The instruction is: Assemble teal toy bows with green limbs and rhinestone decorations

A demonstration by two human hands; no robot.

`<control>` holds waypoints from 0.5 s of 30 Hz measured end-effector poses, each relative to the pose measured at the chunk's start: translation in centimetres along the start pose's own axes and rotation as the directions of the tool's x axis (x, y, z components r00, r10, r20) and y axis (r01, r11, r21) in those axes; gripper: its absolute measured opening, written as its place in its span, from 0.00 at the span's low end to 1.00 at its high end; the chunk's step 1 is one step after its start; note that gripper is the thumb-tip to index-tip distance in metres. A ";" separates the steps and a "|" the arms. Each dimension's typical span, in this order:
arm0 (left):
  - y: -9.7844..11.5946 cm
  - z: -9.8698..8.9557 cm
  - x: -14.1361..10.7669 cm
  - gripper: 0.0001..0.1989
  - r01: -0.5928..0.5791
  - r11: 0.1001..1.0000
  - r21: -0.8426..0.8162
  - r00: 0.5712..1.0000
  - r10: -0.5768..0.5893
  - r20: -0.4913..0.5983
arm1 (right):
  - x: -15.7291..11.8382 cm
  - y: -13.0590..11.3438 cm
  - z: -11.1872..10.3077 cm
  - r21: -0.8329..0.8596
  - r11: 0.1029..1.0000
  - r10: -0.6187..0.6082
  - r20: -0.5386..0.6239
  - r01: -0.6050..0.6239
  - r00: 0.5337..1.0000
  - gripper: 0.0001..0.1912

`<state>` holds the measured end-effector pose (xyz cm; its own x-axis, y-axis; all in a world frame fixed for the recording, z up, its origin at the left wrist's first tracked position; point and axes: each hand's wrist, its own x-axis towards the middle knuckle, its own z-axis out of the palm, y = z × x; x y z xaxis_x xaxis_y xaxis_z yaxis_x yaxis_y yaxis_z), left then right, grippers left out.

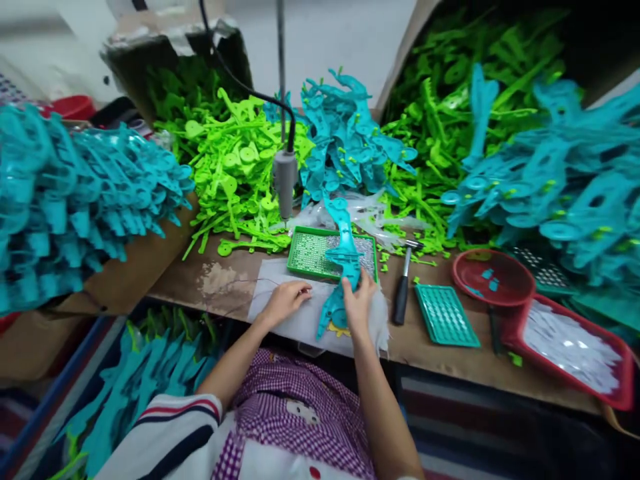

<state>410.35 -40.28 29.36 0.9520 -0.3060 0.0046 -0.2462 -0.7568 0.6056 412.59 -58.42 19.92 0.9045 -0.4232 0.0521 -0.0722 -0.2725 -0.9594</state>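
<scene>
Over the white sheet (pixel 270 320), my right hand (pixel 359 300) grips a long turquoise plastic part (pixel 345 230) by its lower half, thumb and fingers on either side. The part stretches across a green tray (pixel 313 252) of small metallic pieces. My left hand (pixel 290 299) is to the left of the part, not touching it; its fingers are curled together, and whatever they pinch is too small to make out. A yellow piece (pixel 339 329) shows partly beneath the part. Above the tray hangs a grey powered driver (pixel 285 183) on a black cable.
Piles of green parts (pixel 235 160) and turquoise parts (pixel 340 133) stand behind. On the right lie a hammer (pixel 402 293), a teal tray (pixel 447 316), a red bowl (pixel 493 277) and a red scoop (pixel 620 380) of white pieces. Turquoise parts (pixel 145 373) fill a container at lower left.
</scene>
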 end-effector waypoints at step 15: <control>2.9 1.3 -0.7 0.18 0.057 0.834 -0.549 0.998 -0.067 0.002 | -7.7 -5.8 -2.8 0.376 0.925 -0.072 0.324 -0.058 0.943 0.19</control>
<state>408.70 -43.01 30.07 0.9659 -0.2562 -0.0378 -0.0510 -0.3312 0.9422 404.84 -55.95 25.87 0.9946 -0.1000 0.0290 0.0388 0.0973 -0.9945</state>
